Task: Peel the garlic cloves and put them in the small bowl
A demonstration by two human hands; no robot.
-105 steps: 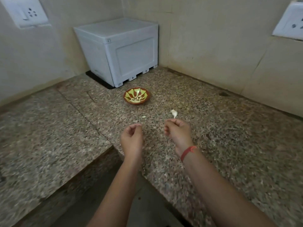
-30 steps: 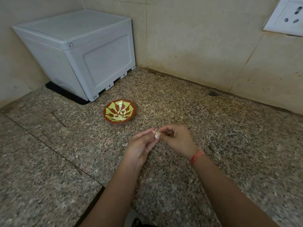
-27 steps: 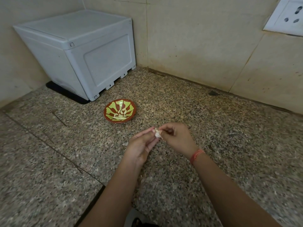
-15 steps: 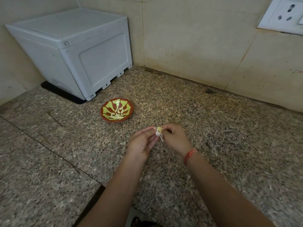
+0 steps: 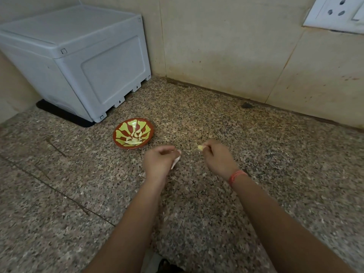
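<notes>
The garlic clove (image 5: 200, 148), light, firm and probably slick once bare, sits pinched by its end in the right hand (image 5: 217, 158), right of the bowl (image 5: 134, 146). The left hand (image 5: 157, 161), nearer the bowl, pinches loose papery skin (image 5: 175, 162).

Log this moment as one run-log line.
left hand: holds papery white garlic skin | right hand: pinches peeled pale-yellow garlic clove | small red-and-yellow bowl: holds peeled cloves | step: clove not yet in bowl
</notes>
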